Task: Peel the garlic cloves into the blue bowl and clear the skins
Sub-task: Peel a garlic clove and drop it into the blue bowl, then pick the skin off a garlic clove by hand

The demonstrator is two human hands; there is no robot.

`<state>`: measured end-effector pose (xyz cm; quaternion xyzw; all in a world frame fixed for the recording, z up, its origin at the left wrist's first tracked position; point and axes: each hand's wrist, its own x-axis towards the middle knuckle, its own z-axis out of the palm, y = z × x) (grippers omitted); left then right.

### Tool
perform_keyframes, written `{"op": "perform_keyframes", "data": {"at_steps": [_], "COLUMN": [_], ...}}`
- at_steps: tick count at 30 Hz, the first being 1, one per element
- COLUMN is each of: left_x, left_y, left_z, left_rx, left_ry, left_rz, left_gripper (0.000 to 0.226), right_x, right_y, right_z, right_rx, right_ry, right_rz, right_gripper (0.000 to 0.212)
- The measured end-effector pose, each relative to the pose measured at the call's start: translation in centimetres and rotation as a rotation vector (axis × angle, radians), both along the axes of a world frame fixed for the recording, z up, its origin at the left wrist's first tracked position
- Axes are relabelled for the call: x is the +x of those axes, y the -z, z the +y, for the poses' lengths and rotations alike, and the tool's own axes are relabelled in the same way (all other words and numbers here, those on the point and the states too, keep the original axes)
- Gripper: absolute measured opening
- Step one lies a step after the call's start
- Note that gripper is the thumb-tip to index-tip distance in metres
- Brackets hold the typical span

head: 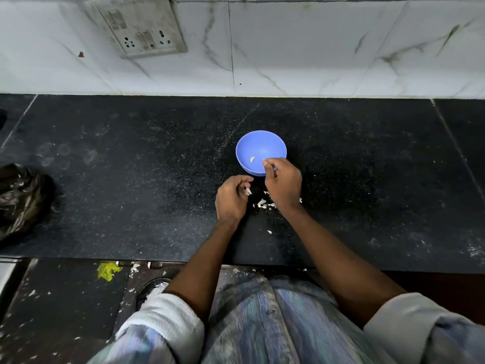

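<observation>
A blue bowl stands on the black stone counter with one pale peeled clove inside. My right hand hovers over the bowl's near rim, fingers curled, its fingertips pinched at the rim; what they hold is too small to tell. My left hand is just in front of the bowl, fingers curled round whitish garlic skin. Loose garlic skins lie on the counter between and under my hands.
A crumpled dark plastic bag lies at the counter's left edge. White marble-look wall tiles with a switch and socket plate rise behind. One skin flake lies nearer the front edge.
</observation>
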<state>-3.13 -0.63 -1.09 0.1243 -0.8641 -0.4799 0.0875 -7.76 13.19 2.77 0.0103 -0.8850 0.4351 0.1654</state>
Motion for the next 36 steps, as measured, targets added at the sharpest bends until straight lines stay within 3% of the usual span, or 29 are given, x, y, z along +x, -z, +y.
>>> {"op": "perform_keyframes", "data": {"at_steps": [3, 7, 14, 18, 23, 30, 33, 36], "left_x": [0.1, 0.7, 2.5, 2.6, 2.7, 2.6, 2.3, 2.1], "left_y": [0.7, 1.2, 1.6, 1.9, 1.7, 1.0, 0.2, -0.2], "left_z": [-1.3, -2.6, -3.5, -4.0, -3.9, -3.7, -3.6, -3.4], "left_rx": [0.023, 0.053, -0.023, -0.057, -0.084, -0.093, -0.111, -0.123], "left_ry": [-0.016, -0.101, -0.126, -0.093, -0.089, -0.118, -0.116, -0.125], "left_rz": [0.095, 0.088, 0.067, 0.04, 0.023, 0.06, 0.076, 0.117], "left_gripper": [0.068, 0.068, 0.046, 0.042, 0.039, 0.04, 0.04, 0.032], "right_x": [1.9, 3.2, 3.0, 2.9, 2.8, 2.9, 2.8, 3.0], "right_y": [1.5, 3.1, 3.6, 3.3, 2.9, 2.5, 2.8, 3.3], "right_z": [-0.9, -1.9, -2.9, -3.7, -4.3, -5.3, -5.2, -4.8], "right_rx": [0.127, 0.309, 0.27, 0.282, 0.362, 0.443, 0.388, 0.189], "right_ry": [-0.146, -0.381, -0.317, -0.298, -0.308, -0.328, -0.334, -0.3], "right_rz": [-0.02, -0.26, -0.341, -0.343, -0.348, -0.404, -0.41, -0.306], "right_gripper": [0.013, 0.031, 0.027, 0.028, 0.012, 0.015, 0.012, 0.017]}}
